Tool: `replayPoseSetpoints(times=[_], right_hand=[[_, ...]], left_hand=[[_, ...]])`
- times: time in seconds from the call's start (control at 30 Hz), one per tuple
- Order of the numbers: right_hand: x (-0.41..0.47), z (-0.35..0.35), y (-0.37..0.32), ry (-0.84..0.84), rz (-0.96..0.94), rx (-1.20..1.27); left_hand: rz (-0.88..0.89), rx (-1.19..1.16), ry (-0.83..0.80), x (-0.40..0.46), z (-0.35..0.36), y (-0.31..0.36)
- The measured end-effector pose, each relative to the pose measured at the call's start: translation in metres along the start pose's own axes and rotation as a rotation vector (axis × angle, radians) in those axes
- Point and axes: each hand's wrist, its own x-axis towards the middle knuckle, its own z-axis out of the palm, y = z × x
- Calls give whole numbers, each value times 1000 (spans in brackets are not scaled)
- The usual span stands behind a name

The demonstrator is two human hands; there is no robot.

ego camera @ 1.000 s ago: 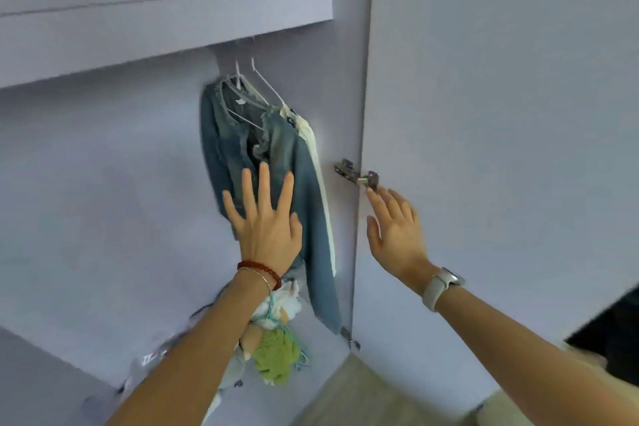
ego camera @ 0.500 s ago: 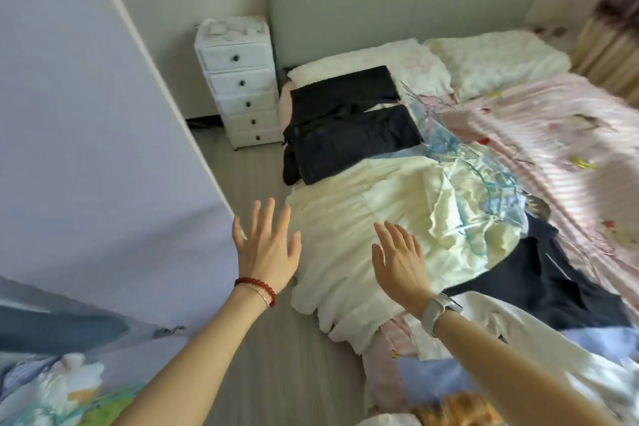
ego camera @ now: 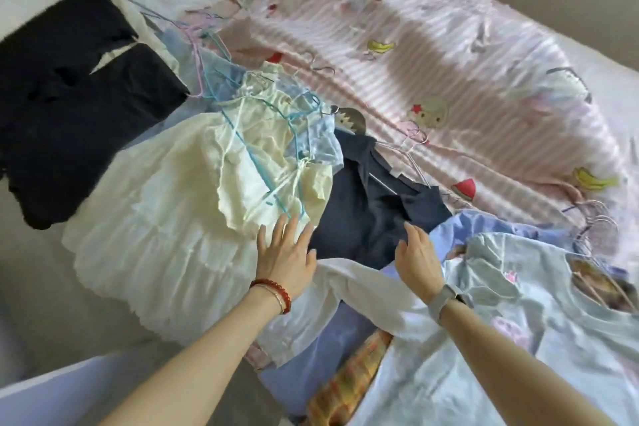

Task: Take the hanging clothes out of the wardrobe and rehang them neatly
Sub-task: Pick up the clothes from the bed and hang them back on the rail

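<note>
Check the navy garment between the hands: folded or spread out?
Spread out, loosely rumpled. The navy garment lies open on the bed with a hanger at its collar, not squared like the black folded pile.

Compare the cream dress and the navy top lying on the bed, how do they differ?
The cream dress is pale, sheer and ruffled; the navy top is dark and plain. The dress spreads over more of the bed than the top. A turquoise hanger lies across the dress, while a silvery one sticks out of the top's neck. The left hand rests at the dress's edge, the right hand at the top's edge. Both lie crumpled in the pile.
</note>
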Motion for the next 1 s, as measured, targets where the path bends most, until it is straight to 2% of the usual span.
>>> replayPoseSetpoints(times=[0.2, 0.33, 0.53, 0.7, 0.77, 0.9, 1.0], right_hand=[[95, -5, 44, 45, 128, 70], [131, -1, 59, -21, 238, 31], [159, -2, 65, -38, 314, -180], [164, -12, 58, -65, 261, 57], [154, -16, 52, -6, 188, 96], [116, -24, 46, 231, 133, 222], [90, -30, 44, 182, 166, 337]], left_hand=[[51, -42, -192, 61, 53, 39], [61, 17, -254, 74, 76, 48], [41, 23, -206, 88, 74, 44], [53, -39, -162, 98, 55, 42], [82, -70, -143, 102, 46, 44], [123, -136, -34, 117, 24, 50], [129, -174, 39, 136, 3, 56]])
